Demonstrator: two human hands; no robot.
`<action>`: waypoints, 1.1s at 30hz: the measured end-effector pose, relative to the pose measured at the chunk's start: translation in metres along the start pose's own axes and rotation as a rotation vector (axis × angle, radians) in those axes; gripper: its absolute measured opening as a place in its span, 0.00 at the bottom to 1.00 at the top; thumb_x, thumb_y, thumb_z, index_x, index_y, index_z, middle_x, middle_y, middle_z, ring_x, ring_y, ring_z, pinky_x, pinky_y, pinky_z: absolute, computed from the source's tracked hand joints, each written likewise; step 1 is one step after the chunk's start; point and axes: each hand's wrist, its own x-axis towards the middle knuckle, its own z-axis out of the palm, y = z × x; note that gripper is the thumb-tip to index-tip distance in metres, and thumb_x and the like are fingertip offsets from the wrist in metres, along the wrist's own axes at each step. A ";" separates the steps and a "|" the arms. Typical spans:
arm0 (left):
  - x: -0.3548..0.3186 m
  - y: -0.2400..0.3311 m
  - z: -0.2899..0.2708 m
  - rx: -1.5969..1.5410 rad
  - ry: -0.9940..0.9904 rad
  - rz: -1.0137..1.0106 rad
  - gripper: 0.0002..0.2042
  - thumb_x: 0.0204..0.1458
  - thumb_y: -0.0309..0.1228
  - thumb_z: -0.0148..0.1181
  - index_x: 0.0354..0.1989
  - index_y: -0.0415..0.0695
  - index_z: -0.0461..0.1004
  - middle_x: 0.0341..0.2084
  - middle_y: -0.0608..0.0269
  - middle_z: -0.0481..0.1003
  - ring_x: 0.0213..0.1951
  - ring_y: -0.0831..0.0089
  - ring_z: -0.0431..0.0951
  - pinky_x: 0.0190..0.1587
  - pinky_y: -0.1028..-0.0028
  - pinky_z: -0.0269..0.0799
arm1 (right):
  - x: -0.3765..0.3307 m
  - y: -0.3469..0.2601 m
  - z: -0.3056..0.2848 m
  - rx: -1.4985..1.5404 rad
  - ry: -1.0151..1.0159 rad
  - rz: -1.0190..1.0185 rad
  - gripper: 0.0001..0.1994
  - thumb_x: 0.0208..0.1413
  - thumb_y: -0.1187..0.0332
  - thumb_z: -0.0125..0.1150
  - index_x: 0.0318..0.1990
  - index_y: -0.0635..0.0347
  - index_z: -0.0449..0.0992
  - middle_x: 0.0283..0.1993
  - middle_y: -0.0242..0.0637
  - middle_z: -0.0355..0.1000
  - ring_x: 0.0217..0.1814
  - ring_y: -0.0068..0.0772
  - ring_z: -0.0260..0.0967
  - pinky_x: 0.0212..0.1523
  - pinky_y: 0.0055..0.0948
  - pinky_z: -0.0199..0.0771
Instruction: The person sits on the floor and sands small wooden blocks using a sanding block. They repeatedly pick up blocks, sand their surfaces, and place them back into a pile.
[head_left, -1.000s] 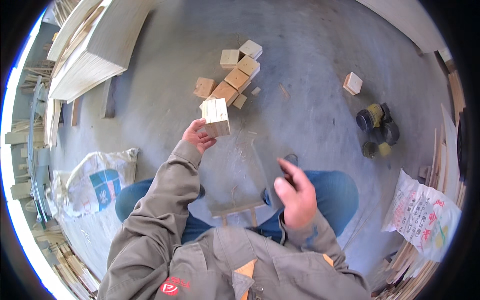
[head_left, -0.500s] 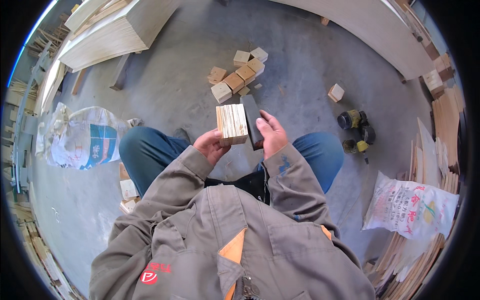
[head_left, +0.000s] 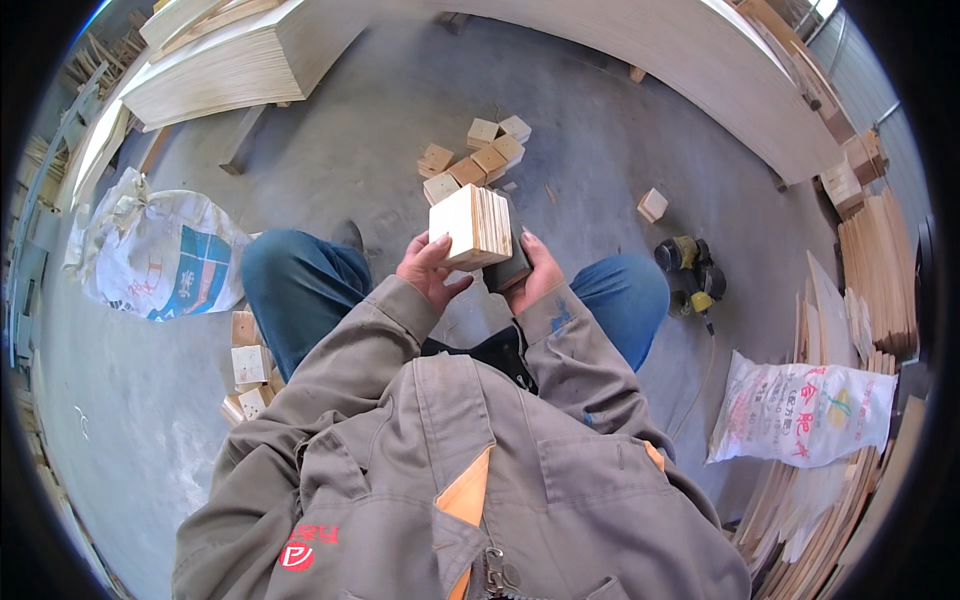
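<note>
A layered plywood block [head_left: 456,222] is up in front of my knees, its smooth pale face and striped edge showing. My left hand [head_left: 432,268] grips it from the left, thumb on the pale face. In my right hand [head_left: 538,272] is a dark grey flat block [head_left: 511,268], like a sanding block, partly hidden behind the plywood block's right side. The two blocks appear to touch or nearly touch. Just beyond them, several similar wooden blocks [head_left: 466,171] lie grouped on the floor.
One wooden block [head_left: 653,205] and a yellow-black power tool [head_left: 690,270] lie right of my knee. A white sack [head_left: 805,408] rests on wood strips at right; another bag [head_left: 150,262] stands left. More blocks [head_left: 252,365] sit by my left thigh. Sheet stacks [head_left: 225,75] stand beyond.
The plywood block has been turned, so its smooth face now shows and its striped edge points right. The dark block has moved from upright beside it to partly behind its right side.
</note>
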 end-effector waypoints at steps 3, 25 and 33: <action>0.018 -0.002 -0.024 -0.151 -0.259 -0.099 0.32 0.57 0.42 0.67 0.69 0.49 0.66 0.65 0.57 0.72 0.69 0.56 0.67 0.70 0.46 0.57 | 0.008 0.013 -0.003 -0.069 0.002 -0.029 0.21 0.72 0.66 0.50 0.67 0.67 0.66 0.63 0.48 0.72 0.62 0.43 0.73 0.63 0.47 0.74; 0.068 -0.015 -0.027 -0.146 0.061 -0.005 0.30 0.55 0.35 0.64 0.66 0.38 0.64 0.59 0.48 0.73 0.62 0.51 0.73 0.67 0.51 0.69 | 0.008 0.017 -0.002 -0.919 0.156 -0.364 0.28 0.66 0.64 0.62 0.70 0.64 0.66 0.66 0.48 0.68 0.60 0.35 0.72 0.53 0.33 0.79; 0.074 -0.011 -0.041 -0.120 0.187 -0.085 0.26 0.55 0.36 0.68 0.62 0.49 0.68 0.54 0.56 0.75 0.56 0.56 0.76 0.62 0.50 0.71 | 0.001 0.032 0.008 -1.407 -0.052 -0.631 0.29 0.63 0.64 0.64 0.68 0.70 0.67 0.70 0.58 0.64 0.72 0.52 0.63 0.72 0.40 0.62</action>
